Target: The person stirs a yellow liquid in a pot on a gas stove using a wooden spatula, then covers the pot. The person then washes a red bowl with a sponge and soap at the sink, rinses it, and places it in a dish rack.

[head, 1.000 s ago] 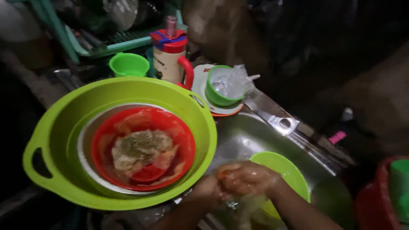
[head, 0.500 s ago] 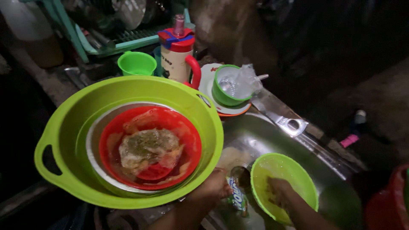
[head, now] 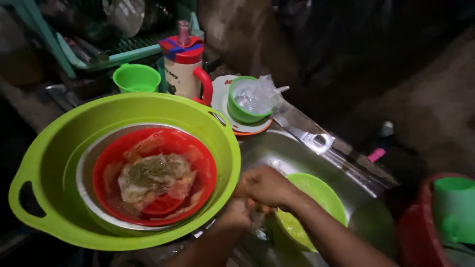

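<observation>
My right hand (head: 267, 185) and my left hand (head: 236, 213) are pressed together over the steel sink (head: 282, 151), fingers curled around a small wet thing (head: 257, 220) that I cannot make out. Just right of them a lime green bowl (head: 316, 198) lies tilted in the sink, touching my right wrist. To the left stands a big lime green basin (head: 59, 148) with a handle. It holds a steel bowl (head: 86, 168) and, inside that, a red bowl (head: 198, 163) of murky water and soaked scraps.
Behind the basin are a small green cup (head: 136, 77), a white and red lidded jug (head: 184, 69) and a green bowl with clear plastic (head: 247, 101) on a plate. A dish rack (head: 123, 49) is at the back left. A red bucket (head: 420, 227) with a green mug (head: 455, 207) stands at the right.
My right hand left the inside of the green bowl and came back onto my left hand. The two hands are clasped again beside the basin's rim.
</observation>
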